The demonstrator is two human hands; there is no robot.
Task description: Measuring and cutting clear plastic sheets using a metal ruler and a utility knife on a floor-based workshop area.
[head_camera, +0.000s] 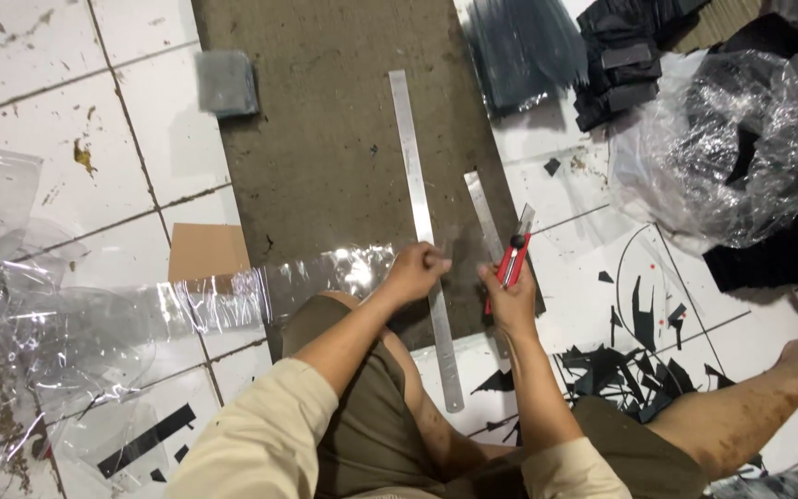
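Red-handled, the utility knife (513, 260) is sitting clenched in the right hand (508, 298), its blade pointing away over a brown mat (325, 139). Just beside it, the left hand (415, 272) is pressing curled fingers onto a long steel ruler (424, 222), pinning the end of a clear plastic sheet (233, 296) that is trailing left across white floor tiles (39, 120). A shorter ruler (483, 214) is lying between the two hands. Black plastic scraps (616, 365) are littering the tiles to the right, below a crumpled clear bag (731, 148).
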